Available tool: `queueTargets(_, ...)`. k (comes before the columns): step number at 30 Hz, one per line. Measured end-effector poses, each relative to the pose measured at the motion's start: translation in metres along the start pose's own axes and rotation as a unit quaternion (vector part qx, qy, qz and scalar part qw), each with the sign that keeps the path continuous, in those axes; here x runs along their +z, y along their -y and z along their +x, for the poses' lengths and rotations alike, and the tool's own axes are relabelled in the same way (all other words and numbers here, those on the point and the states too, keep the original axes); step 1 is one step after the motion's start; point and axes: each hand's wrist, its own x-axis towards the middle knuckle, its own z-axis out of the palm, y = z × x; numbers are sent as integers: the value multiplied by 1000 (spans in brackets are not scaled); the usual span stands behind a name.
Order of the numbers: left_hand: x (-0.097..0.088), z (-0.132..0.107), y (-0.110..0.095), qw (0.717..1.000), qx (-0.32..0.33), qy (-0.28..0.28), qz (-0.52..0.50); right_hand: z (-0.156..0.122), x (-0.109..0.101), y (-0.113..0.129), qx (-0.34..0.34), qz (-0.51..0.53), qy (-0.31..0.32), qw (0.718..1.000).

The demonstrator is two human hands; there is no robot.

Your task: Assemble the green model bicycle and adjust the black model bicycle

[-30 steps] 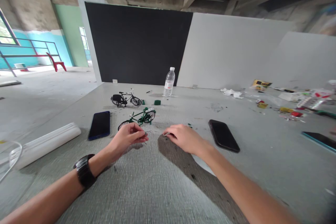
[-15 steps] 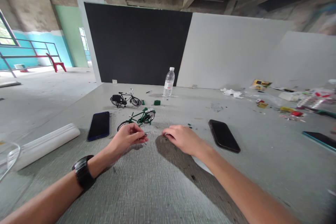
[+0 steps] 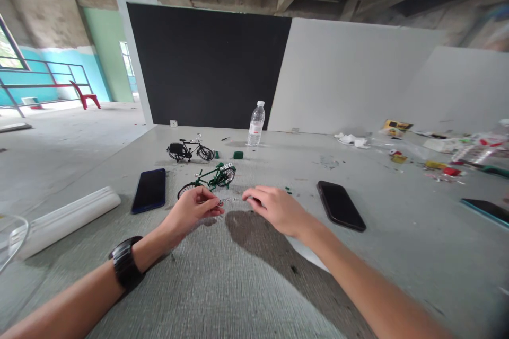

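Observation:
My left hand (image 3: 193, 207) pinches a small metal part (image 3: 221, 202) just above the grey floor mat (image 3: 222, 286). My right hand (image 3: 274, 206) is lifted slightly off the mat with its fingertips closed on another tiny silvery piece (image 3: 249, 198), a short gap from the left hand's part. A green model bicycle (image 3: 209, 179) stands just beyond both hands. A black model bicycle (image 3: 190, 150) stands farther back. My left wrist wears a black watch (image 3: 124, 265).
A blue-edged phone (image 3: 149, 189) lies left of the green bicycle and a black phone (image 3: 340, 205) lies right of my right hand. A water bottle (image 3: 256, 124) stands at the back. A white roll (image 3: 66, 219) lies far left. Scattered packaging (image 3: 449, 156) covers the right side.
My right hand has slid left toward my left hand and risen a little off the mat. The left hand has stayed in place.

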Motion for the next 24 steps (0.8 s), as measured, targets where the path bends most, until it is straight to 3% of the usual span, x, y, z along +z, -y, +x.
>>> queueTargets(4,3,-1,-2,1000,1,-5,-22,2,0,20,-23,-2,-47,999)
queueTargets(8,4,-3,-2,999,13,7,-39,5,10,34,-21,-41,-49,998)
queueTargets(16,5,-3,0,999,33,10,-18,6,15,40,-16,-80,-32,996)
queueTargets(24,7,-4,-1,997,24,34,-69,6,20,42,-13,-120,-36,992)
